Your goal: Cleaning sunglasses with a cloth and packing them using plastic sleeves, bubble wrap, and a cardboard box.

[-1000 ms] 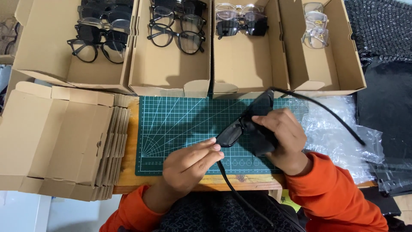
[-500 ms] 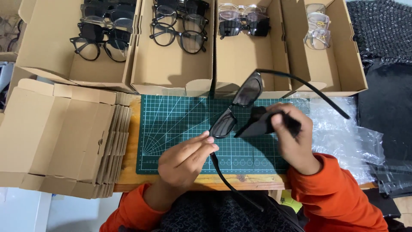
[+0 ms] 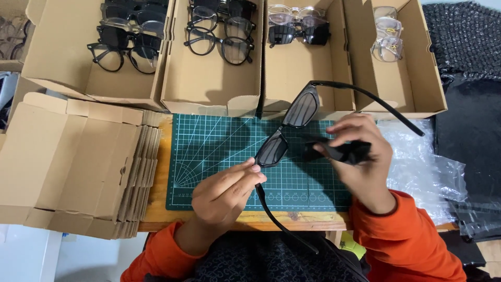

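Note:
My left hand (image 3: 224, 190) pinches the near corner of a pair of black sunglasses (image 3: 289, 125), holding it above the green cutting mat (image 3: 219, 151) with both arms unfolded. One arm points back toward me, the other reaches to the right. My right hand (image 3: 362, 156) holds a bunched black cloth (image 3: 339, 151) just to the right of the near lens, slightly apart from it. Both sleeves are orange.
Four open cardboard boxes (image 3: 211, 89) along the far edge hold several pairs of glasses, dark and clear. A stack of flat cardboard blanks (image 3: 73, 162) lies at the left. Clear plastic bags (image 3: 422, 167) lie at the right, black bubble wrap (image 3: 464, 36) beyond them.
My right hand has drawn the cloth off the sunglasses toward the right. The sunglasses have turned so both lenses show, with my left hand still at the near corner.

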